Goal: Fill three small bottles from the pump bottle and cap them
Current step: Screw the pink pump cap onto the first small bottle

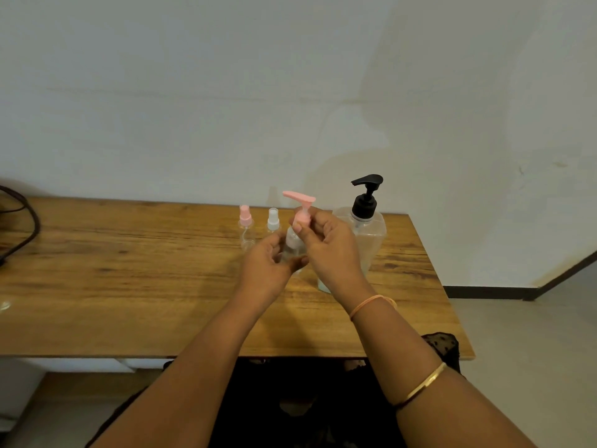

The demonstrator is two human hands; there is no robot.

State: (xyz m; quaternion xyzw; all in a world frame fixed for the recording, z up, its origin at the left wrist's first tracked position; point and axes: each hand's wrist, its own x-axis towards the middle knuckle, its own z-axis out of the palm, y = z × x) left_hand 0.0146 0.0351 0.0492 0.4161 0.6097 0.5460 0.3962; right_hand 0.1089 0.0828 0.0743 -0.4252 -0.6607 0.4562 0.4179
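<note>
My left hand (265,270) grips a small clear bottle (292,245) held above the table. My right hand (326,247) pinches the pink pump cap (302,206) that sits at the top of that bottle. Behind them two more small clear bottles stand upright: one with a pink spray cap (246,226) and one with a white spray cap (273,219). The large clear pump bottle (371,234) with a black pump head stands at the right, just behind my right hand.
The wooden table (129,286) carries a black cable (26,221) at its far left and a clear object (5,306) at the left edge. A white wall runs behind. The table's right edge ends near the pump bottle.
</note>
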